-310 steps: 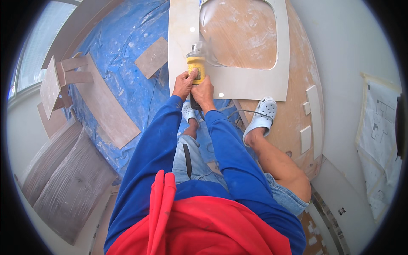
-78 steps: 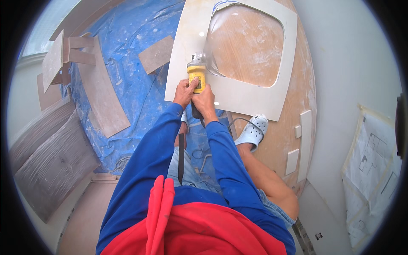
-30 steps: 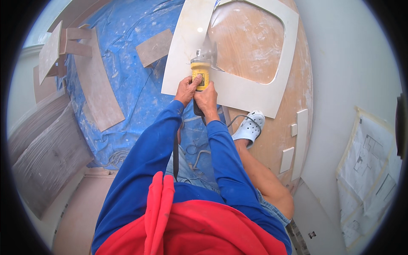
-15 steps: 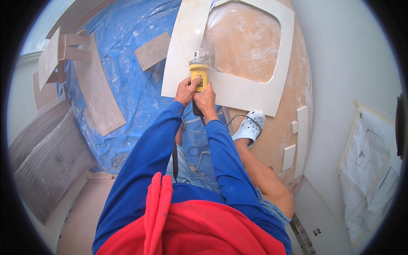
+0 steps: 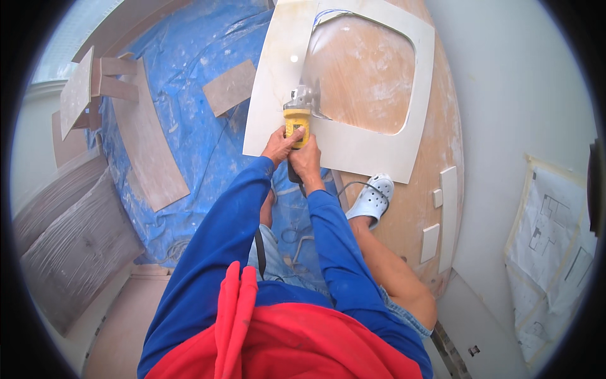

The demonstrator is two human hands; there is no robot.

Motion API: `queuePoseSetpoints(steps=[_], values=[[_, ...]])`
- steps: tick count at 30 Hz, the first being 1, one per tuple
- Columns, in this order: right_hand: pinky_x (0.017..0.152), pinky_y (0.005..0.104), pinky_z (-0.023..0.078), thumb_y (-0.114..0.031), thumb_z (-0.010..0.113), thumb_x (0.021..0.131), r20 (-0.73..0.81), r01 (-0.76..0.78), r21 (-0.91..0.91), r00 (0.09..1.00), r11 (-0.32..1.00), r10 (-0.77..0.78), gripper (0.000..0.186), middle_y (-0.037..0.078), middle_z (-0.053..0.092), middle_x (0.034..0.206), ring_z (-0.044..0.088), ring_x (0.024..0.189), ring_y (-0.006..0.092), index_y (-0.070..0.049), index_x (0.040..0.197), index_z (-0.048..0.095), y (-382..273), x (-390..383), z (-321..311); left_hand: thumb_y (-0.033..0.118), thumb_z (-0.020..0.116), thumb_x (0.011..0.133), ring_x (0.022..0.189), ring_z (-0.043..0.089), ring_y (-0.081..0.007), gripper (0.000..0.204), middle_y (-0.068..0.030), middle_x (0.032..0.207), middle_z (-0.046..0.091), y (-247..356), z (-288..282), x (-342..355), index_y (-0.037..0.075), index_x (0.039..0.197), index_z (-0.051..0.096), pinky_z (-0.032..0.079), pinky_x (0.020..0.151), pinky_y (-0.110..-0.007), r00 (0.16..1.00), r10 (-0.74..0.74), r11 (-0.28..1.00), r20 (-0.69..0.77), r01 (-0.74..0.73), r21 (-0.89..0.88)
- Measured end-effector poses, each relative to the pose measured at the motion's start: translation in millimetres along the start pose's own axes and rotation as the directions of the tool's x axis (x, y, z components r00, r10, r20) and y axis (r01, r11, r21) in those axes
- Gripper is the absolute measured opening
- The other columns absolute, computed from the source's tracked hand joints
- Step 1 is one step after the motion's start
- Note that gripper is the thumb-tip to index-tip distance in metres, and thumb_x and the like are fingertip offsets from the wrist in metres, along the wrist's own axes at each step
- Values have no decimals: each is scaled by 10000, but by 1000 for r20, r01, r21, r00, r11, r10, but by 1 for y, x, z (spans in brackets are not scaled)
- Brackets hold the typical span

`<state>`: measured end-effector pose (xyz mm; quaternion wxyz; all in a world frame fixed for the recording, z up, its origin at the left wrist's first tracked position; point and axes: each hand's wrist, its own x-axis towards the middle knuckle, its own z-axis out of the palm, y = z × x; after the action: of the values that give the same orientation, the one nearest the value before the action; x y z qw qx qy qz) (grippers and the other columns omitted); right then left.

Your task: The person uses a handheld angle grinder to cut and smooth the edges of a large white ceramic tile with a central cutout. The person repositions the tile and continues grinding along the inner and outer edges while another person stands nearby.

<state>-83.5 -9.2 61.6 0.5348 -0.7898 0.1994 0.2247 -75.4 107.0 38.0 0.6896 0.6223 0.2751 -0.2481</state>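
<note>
A yellow angle grinder [image 5: 295, 120] with a metal head rests along the left edge of a large rounded opening cut in a white panel [image 5: 360, 150]. Its disc area is blurred, with haze around it. My left hand [image 5: 279, 146] is closed on the yellow body from the left, thumb over the top. Just behind it on the right, my right hand [image 5: 307, 162] wraps the rear of the body. A dark cord runs from the grinder's back end. Through the opening shows a dusty wooden board [image 5: 363, 69] beneath the panel.
My right foot, in a pale clog [image 5: 371, 201], stands by the panel's near edge, the cord looping over it. White offcuts [image 5: 430, 243] lie right. Left, brown boards [image 5: 148, 139] lie on a blue sheet [image 5: 189, 132]. Paper drawings [image 5: 548, 234] hang on the right wall.
The whole view has shifted, so the panel, grinder and hands appear slightly lower. Against the panel, the grinder has hardly moved, and both hands keep their grip.
</note>
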Motion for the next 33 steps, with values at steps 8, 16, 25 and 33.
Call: queuePoseSetpoints(steps=[8, 16, 25, 33], values=[[874, 455, 580, -380, 909, 775, -3, -17, -1, 1000, 1000, 17, 682, 251, 743, 1088, 741, 1027, 392, 43, 1198, 581, 4, -2, 0, 485, 792, 935, 1032, 725, -215, 670, -185, 1153, 749, -12, 3, 0, -97, 1249, 681, 563, 954, -348, 998, 47, 999, -45, -48, -13], [874, 483, 575, -417, 872, 805, -25, 28, -61, 999, 998, -30, 655, 281, 738, 1070, 729, 1031, 445, 35, 1178, 579, 13, 1, 3, 500, 799, 926, 1002, 734, -210, 670, -181, 1113, 761, -21, 4, 7, -94, 1218, 698, 573, 929, -351, 995, 58, 998, -75, -58, 11], [869, 493, 575, -425, 866, 809, -32, 28, -86, 999, 996, -30, 651, 288, 740, 1062, 731, 1023, 456, 32, 1170, 576, 14, 2, 4, 509, 801, 920, 988, 739, -209, 675, -181, 1103, 764, -21, 4, 7, -96, 1203, 703, 580, 920, -349, 995, 62, 998, -72, -61, 14], [871, 494, 577, -425, 873, 805, -23, 26, -88, 999, 996, -28, 656, 287, 740, 1064, 732, 1031, 452, 34, 1170, 579, 12, 1, 3, 518, 797, 920, 988, 742, -208, 681, -182, 1106, 766, -27, 2, 12, -94, 1205, 706, 580, 919, -348, 996, 57, 998, -68, -55, 28]])
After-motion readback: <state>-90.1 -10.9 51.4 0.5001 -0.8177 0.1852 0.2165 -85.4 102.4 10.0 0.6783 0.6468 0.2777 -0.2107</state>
